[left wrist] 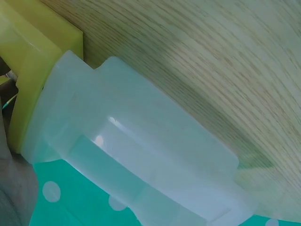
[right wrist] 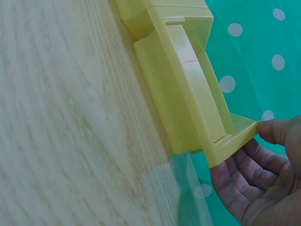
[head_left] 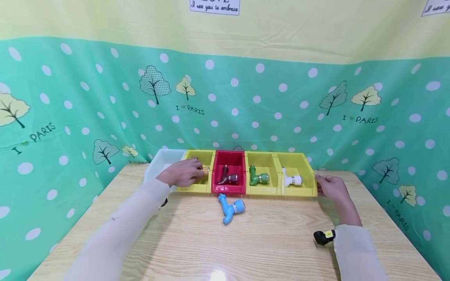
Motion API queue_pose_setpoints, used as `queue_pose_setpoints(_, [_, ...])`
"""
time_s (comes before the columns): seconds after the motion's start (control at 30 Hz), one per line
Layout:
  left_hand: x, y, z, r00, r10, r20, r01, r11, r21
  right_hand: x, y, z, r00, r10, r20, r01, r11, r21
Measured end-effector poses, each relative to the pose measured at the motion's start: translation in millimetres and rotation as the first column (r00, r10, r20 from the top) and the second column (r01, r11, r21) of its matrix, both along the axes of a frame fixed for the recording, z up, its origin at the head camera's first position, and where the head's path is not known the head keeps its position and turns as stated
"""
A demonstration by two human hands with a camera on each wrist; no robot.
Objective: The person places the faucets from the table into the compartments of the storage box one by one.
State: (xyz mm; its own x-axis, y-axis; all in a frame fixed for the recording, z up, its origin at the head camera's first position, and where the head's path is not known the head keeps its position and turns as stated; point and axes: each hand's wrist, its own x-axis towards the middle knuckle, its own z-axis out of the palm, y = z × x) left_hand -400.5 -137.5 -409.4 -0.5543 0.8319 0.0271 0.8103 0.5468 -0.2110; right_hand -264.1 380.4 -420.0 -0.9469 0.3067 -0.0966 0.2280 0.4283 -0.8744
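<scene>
In the head view, my left hand (head_left: 184, 171) reaches into a yellow bin (head_left: 195, 189) on the left, its fingers bent over a water tap (head_left: 205, 171). Most of that tap is hidden under the hand; its ribbed, brass-coloured knob shows at the right. My right hand (head_left: 332, 187) grips the front right corner of the end yellow bin (head_left: 299, 191), which holds a white tap (head_left: 292, 180). In the right wrist view the thumb lies on top of the bin's rim (right wrist: 230, 148) and the fingers are curled beneath it.
Between them, a dark red tap (head_left: 228, 177) lies in a red bin (head_left: 228, 189) and a green tap (head_left: 259, 177) in a yellow bin (head_left: 261, 191). A translucent white bin (left wrist: 141, 122) ends the row at left. A blue tap (head_left: 230, 208) lies on the wooden table (head_left: 267, 242) in front.
</scene>
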Motion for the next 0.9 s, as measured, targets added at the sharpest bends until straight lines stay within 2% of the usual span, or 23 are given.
queue_pose_setpoints(0.57, [2.3,11,6.0,0.988,0.148,0.045,-0.143,0.984,-0.109,0.4,1,0.2,1.0,0.01,0.002,-0.01,1.0,-0.001])
queue_pose_setpoints(0.9, [2.5,12,7.0,0.982,0.171,0.076,-0.161,0.98,-0.116,1.0,-1,-0.3,1.0,0.0,0.005,0.0,1.0,0.01])
